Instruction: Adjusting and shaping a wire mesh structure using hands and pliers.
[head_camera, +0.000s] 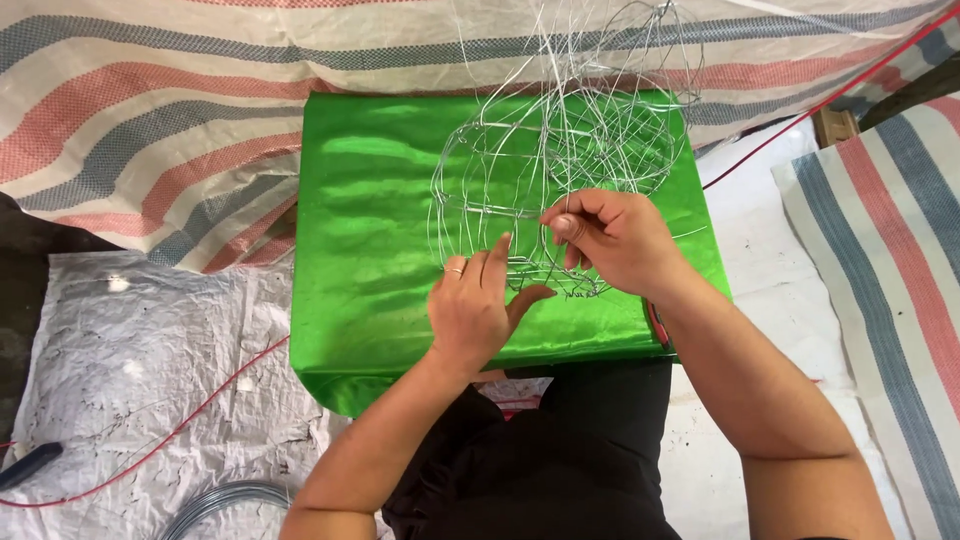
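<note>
A thin silver wire frame (560, 150), bent into rounded loops and cages, lies on a shiny green cloth-covered board (370, 230). My left hand (480, 310) rests on the frame's near edge, fingers pressing the wire down, a ring on one finger. My right hand (615, 240) pinches a wire strand between thumb and forefinger just right of the left hand. Loose wire ends stick up past the board's far edge.
Striped red, blue and white tarpaulin (150, 110) covers the back and right side. A crinkled white plastic sheet (140, 370) lies at left with a red cable (200, 410) across it. A coil of grey wire (225, 500) sits at the bottom left.
</note>
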